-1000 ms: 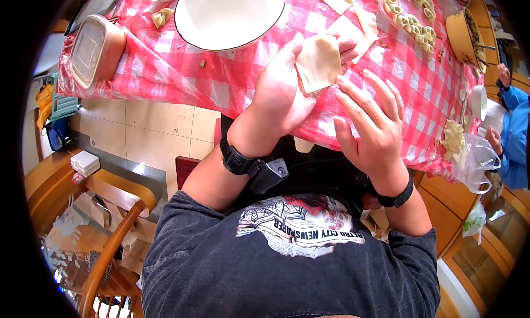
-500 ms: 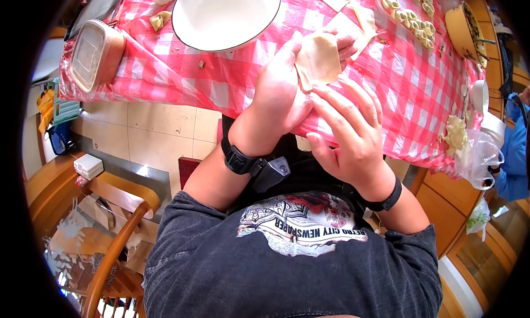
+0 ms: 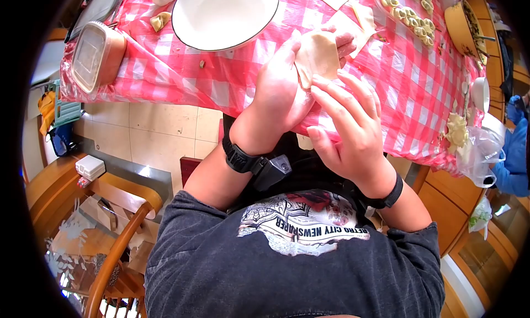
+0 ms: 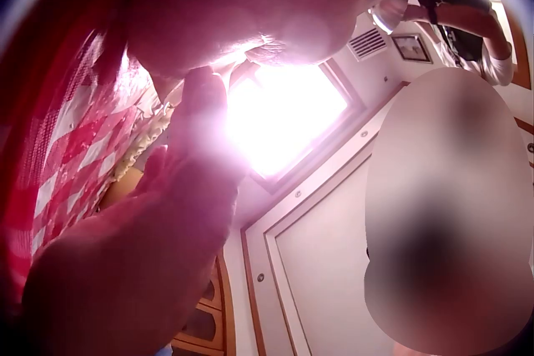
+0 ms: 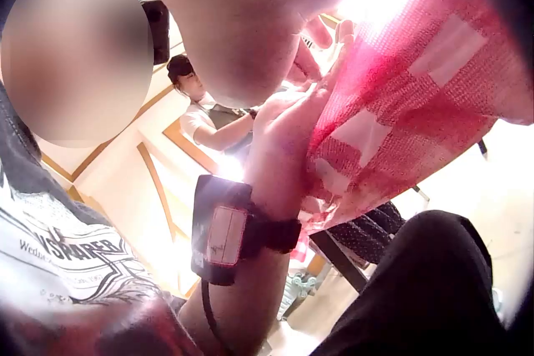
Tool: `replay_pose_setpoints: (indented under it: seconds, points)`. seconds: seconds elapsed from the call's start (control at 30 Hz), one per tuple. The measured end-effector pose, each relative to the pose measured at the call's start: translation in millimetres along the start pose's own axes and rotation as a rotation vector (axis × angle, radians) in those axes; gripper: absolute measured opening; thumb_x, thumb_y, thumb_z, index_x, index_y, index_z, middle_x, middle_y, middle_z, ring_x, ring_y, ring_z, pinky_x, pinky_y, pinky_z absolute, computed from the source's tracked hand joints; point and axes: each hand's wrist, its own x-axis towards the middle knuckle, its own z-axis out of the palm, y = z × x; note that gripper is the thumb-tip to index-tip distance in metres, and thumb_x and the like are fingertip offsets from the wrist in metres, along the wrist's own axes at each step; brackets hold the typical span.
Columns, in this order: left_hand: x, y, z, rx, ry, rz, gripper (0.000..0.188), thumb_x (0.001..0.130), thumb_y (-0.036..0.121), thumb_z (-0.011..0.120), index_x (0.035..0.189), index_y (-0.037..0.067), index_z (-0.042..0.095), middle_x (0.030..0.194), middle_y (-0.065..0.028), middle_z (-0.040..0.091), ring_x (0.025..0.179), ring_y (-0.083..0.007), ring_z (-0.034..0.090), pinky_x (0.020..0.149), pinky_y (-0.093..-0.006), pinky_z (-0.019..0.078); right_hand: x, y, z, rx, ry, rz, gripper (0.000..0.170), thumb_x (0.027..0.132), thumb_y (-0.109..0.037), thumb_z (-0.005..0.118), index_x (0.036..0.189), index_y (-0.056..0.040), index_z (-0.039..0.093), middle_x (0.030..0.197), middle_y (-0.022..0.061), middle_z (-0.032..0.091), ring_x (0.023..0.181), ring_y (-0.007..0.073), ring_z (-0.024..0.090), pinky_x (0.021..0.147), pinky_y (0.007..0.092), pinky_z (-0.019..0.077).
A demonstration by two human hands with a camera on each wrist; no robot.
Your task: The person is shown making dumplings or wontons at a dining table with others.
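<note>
A thin, pale dough wrapper lies across the upturned palm and fingers of my left hand, over the near edge of the table. The left thumb stands up along the wrapper's left side. My right hand comes in from the right, with its fingertips at the wrapper's lower edge and its thumb held apart. That edge looks slightly turned up. In the right wrist view the left hand is seen from below; glare and the right palm hide the wrapper.
A white enamel bowl stands ahead on the red checked tablecloth. More wrappers and several shaped dumplings lie to the right, near a yellow pot. A lidded container sits at left. Another person's blue sleeve shows at far right.
My right hand has moved left and its fingertips have come onto the wrapper's lower edge. The left hand stays nearly in place, and the wrapper's lower part looks more turned up.
</note>
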Motion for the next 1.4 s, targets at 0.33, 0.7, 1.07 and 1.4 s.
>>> replay_pose_setpoints:
  seconds: [0.33, 0.7, 1.07, 1.4]
  points:
    - [-2, 0, 2, 0.002, 0.016, -0.021, 0.063, 0.105, 0.037, 0.013, 0.146, -0.005, 0.036, 0.148, -0.0217, 0.044, 0.141, -0.0328, 0.038, 0.119, -0.0414, 0.0276, 10, -4, -3, 0.013, -0.056, -0.043, 0.045, 0.085, -0.032, 0.068, 0.121, -0.0040, 0.065, 0.129, 0.0104, 0.062, 0.125, 0.0349, 0.051, 0.109, 0.0486, 0.0340]
    - [-4, 2, 4, 0.006, 0.003, -0.037, 0.062, 0.105, 0.037, 0.013, 0.145, -0.003, 0.038, 0.148, -0.0205, 0.044, 0.141, -0.0325, 0.037, 0.119, -0.0424, 0.0275, 16, -5, -7, 0.013, -0.071, -0.026, 0.044, 0.087, -0.033, 0.066, 0.121, -0.0055, 0.066, 0.130, 0.0094, 0.063, 0.127, 0.0357, 0.051, 0.112, 0.0489, 0.0307]
    - [-4, 2, 4, -0.006, 0.004, -0.047, 0.062, 0.106, 0.039, 0.014, 0.145, -0.003, 0.039, 0.148, -0.0206, 0.044, 0.141, -0.0325, 0.037, 0.119, -0.0422, 0.0275, 15, -4, -6, -0.006, -0.065, -0.030, 0.046, 0.084, -0.035, 0.070, 0.119, -0.0062, 0.066, 0.131, 0.0069, 0.062, 0.128, 0.0333, 0.050, 0.109, 0.0487, 0.0329]
    - [-4, 1, 4, -0.029, -0.016, -0.032, 0.061, 0.106, 0.038, 0.014, 0.145, -0.002, 0.038, 0.149, -0.0205, 0.043, 0.142, -0.0329, 0.037, 0.119, -0.0430, 0.0281, 11, -1, -6, -0.011, -0.060, -0.060, 0.050, 0.085, -0.037, 0.068, 0.124, -0.0060, 0.063, 0.134, 0.0071, 0.060, 0.130, 0.0333, 0.048, 0.110, 0.0484, 0.0317]
